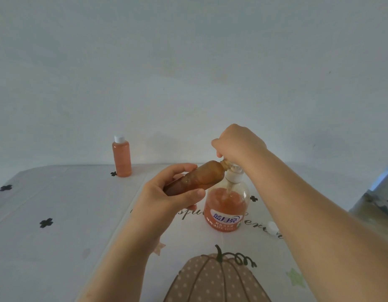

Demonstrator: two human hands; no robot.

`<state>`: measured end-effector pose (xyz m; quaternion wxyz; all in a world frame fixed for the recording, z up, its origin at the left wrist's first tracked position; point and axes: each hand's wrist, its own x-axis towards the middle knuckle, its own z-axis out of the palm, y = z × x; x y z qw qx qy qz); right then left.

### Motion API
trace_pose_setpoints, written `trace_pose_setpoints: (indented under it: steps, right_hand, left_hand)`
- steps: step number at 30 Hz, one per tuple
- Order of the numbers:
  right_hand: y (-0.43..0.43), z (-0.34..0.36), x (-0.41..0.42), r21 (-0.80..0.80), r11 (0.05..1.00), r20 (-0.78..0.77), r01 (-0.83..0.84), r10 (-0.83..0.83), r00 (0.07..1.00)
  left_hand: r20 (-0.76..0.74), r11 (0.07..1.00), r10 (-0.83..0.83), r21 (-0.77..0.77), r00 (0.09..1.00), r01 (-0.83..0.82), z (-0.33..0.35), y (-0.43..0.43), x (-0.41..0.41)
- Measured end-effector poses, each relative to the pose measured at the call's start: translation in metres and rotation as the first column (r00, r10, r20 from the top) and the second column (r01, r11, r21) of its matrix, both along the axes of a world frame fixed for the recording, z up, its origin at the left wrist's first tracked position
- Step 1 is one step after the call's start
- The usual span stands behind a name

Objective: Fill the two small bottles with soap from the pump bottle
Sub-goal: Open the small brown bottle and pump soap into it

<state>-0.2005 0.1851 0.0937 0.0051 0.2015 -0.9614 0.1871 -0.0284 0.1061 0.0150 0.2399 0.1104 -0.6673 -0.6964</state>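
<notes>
My left hand point(173, 192) grips a small bottle point(201, 177) of orange soap, tilted almost flat, with its open neck up against the spout of the pump bottle point(225, 208). The pump bottle stands on the table, clear, with orange soap to about half height and a blue and white label. My right hand point(238, 144) is closed over the pump head from above and hides most of it. A second small bottle point(121, 158), full of orange soap and closed with a white cap, stands upright at the table's far edge on the left.
A white cap point(272, 227) lies on the table right of the pump bottle, beside my right forearm. The tablecloth point(58, 214) is white with black flowers, script lettering and a pumpkin print near me. A plain wall rises behind the table. Grey clutter shows at the right edge.
</notes>
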Motion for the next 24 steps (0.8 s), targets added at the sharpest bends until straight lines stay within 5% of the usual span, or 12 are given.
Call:
trace_pose_setpoints:
  steps: [24]
  right_hand:
    - [0.004,0.010,0.007,0.026,0.999,-0.043,-0.028,0.029,0.999]
  left_hand:
    - [-0.035,1.000,0.018,0.014,0.999,-0.018,0.000,0.005,-0.001]
